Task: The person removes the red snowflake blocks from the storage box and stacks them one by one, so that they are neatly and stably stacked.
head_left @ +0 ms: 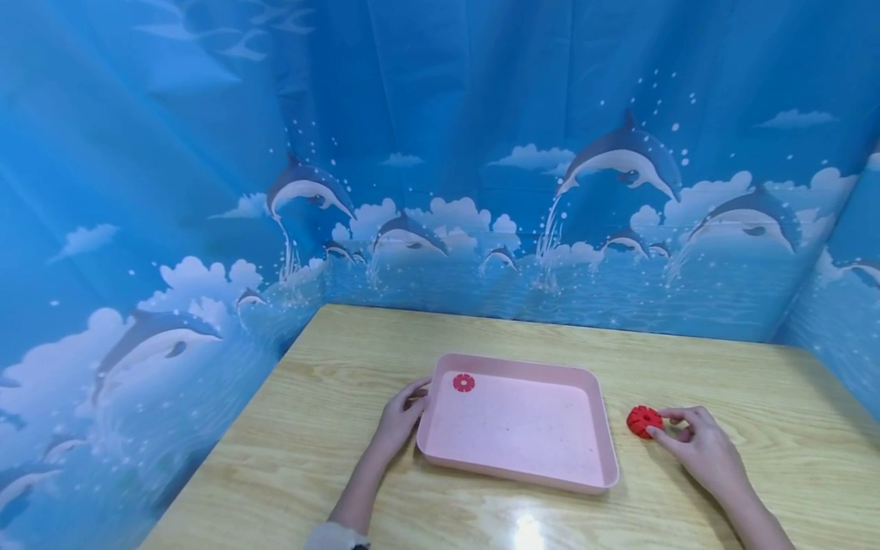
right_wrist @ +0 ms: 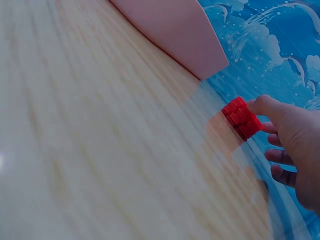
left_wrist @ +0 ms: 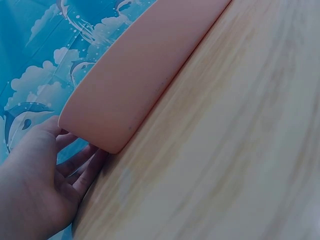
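Observation:
A pink rectangular tray rests on the table, with one flat red notched disc lying in its far left corner. My left hand holds the tray's left side. In the left wrist view its thumb meets the rim, other fingers are bent at the lower edge, and some fingertips are hidden. To the right of the tray, my right hand pinches a short stack of red notched discs between thumb and forefinger. The right wrist view shows the stack tilted, the remaining fingers curled loosely behind.
Beneath everything is a light wood-grain table. A blue curtain printed with dolphins and clouds surrounds its back and sides.

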A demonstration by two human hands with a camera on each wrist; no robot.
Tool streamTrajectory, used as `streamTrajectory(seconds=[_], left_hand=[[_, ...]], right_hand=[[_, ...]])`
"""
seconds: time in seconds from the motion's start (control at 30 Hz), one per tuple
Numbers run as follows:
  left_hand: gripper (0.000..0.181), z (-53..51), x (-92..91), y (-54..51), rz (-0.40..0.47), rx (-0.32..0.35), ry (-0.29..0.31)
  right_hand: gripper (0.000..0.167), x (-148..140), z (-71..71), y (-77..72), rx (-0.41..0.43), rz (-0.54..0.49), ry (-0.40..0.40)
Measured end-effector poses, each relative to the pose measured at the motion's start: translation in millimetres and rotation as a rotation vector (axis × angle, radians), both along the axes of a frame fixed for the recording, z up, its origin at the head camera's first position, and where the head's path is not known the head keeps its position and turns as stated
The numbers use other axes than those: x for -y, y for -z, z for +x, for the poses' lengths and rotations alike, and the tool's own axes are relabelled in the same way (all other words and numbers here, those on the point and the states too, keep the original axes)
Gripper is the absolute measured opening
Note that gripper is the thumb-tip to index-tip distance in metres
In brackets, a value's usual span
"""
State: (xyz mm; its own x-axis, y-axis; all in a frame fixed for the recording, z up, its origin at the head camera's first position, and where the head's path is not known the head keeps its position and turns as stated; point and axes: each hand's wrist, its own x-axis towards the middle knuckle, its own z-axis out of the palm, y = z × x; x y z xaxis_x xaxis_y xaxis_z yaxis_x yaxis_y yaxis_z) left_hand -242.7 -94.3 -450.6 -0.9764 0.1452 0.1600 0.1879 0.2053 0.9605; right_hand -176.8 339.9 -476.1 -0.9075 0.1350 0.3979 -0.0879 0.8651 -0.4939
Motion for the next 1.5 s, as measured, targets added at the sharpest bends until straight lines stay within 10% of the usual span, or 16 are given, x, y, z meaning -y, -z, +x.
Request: streamTrajectory(seconds=[0.73,1.27,1.5], left_hand=[[0.035,2.1,6.2,-2.3,-0.025,-0.01,-0.009],[0.035,0.9,4.6,0.1,-0.029,-0.022,0.011],[0.036,-15.7,4.3,28.2,-0.025,-0.027,0.006]], right_hand=[[0.031,77,-16.6,-57.6,-0.047,-0.052,-0.143],[0.028,190,-70.1,-53.5,0.08,-0.014,-0.335],[0.029,223,-94.5,-44.8,0.16,0.012,-0.334]])
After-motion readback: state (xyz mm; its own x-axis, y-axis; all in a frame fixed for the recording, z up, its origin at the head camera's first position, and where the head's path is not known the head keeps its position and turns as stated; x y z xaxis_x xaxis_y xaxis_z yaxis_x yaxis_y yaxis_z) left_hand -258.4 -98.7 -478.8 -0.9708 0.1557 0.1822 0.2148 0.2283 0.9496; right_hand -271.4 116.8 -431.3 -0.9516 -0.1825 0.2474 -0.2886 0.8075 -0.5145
